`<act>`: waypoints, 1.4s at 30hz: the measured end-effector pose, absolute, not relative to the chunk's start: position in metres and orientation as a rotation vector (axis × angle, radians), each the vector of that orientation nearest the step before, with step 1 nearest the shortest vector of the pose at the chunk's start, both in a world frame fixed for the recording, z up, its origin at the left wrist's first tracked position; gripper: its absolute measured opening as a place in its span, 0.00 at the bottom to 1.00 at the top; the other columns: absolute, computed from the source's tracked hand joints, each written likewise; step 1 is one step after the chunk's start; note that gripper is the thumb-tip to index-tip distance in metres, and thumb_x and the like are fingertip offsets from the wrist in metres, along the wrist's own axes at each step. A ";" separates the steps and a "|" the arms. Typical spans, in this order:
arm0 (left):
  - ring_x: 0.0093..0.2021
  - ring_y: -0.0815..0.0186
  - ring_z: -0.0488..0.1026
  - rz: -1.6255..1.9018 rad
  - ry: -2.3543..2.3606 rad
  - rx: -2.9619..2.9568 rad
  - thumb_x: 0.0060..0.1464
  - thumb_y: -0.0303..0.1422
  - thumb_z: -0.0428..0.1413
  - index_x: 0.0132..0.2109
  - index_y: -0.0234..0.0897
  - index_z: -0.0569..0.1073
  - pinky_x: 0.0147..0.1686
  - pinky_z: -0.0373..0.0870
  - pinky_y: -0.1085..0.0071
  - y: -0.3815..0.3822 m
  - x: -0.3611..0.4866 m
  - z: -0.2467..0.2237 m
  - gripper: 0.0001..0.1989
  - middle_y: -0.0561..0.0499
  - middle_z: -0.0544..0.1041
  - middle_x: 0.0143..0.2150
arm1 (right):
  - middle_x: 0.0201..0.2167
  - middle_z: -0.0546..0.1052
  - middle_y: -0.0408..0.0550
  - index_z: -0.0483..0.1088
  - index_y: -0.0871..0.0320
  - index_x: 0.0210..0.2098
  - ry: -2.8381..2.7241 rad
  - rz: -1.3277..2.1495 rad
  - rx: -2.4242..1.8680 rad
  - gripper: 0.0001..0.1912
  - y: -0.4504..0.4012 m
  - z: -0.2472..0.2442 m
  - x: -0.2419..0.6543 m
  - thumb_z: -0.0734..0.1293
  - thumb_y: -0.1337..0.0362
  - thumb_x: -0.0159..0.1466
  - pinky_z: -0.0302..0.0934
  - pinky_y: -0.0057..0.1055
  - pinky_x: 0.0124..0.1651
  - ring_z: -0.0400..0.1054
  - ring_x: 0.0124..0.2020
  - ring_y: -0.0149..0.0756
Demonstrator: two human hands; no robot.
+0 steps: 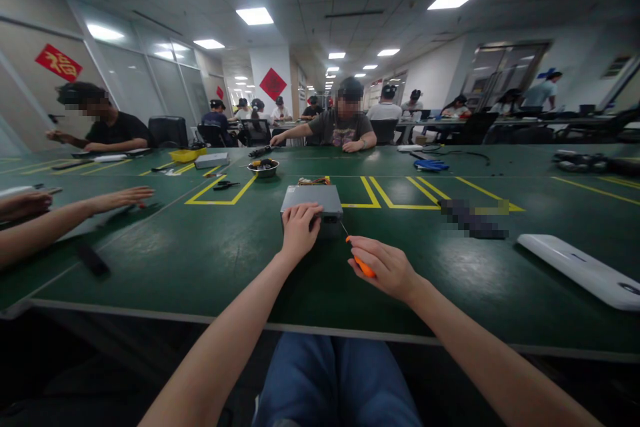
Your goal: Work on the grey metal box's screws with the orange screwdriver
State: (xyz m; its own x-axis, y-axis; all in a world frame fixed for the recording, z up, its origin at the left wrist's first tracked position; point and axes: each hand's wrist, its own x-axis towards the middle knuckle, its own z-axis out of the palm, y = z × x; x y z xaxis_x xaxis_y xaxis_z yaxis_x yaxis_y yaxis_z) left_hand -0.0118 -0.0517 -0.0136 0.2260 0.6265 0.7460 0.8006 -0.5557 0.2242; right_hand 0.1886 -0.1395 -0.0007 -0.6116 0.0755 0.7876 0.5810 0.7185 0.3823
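Note:
A grey metal box (311,199), probably a computer power supply, sits on the green workbench (210,260) directly in front of me. My left hand (300,232) grips its near edge from above, with the fingers over the top. My right hand (385,269) holds a screwdriver with an orange handle (363,265). Its thin shaft points up and left, and its tip is close to the box's near right corner. Whether the tip touches the box is hard to tell. A small bundle of coloured wires (314,181) lies just behind the box.
Yellow tape lines mark the green bench. Nearby are a steel bowl of small parts (263,169), black-handled scissors (226,185), a yellow tray (187,155) and a long white object (580,270). A co-worker's arms (100,210) reach in from the left; other people sit across the bench.

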 end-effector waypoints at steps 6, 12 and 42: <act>0.53 0.63 0.65 -1.242 -1.350 -2.283 0.55 0.30 0.51 0.48 0.47 0.69 0.53 0.53 0.61 -0.052 -0.011 -0.014 0.13 0.54 0.72 0.52 | 0.37 0.75 0.56 0.63 0.63 0.43 -2.109 -0.819 -0.502 0.11 -0.140 0.002 0.188 0.64 0.71 0.60 0.71 0.31 0.43 0.72 0.42 0.38; 0.53 0.63 0.65 -1.252 -1.351 -2.283 0.55 0.30 0.51 0.48 0.46 0.69 0.53 0.52 0.61 -0.051 -0.011 -0.015 0.13 0.54 0.72 0.52 | 0.38 0.75 0.53 0.63 0.60 0.43 -2.105 -0.792 -0.506 0.10 -0.140 0.002 0.187 0.63 0.70 0.61 0.71 0.31 0.42 0.72 0.42 0.36; 0.53 0.62 0.65 -1.239 -1.353 -2.286 0.55 0.30 0.51 0.48 0.46 0.69 0.53 0.52 0.61 -0.052 -0.011 -0.015 0.13 0.52 0.72 0.52 | 0.46 0.70 0.58 0.65 0.56 0.48 -2.098 -0.911 -0.627 0.16 -0.141 -0.008 0.189 0.64 0.66 0.59 0.68 0.37 0.41 0.69 0.45 0.42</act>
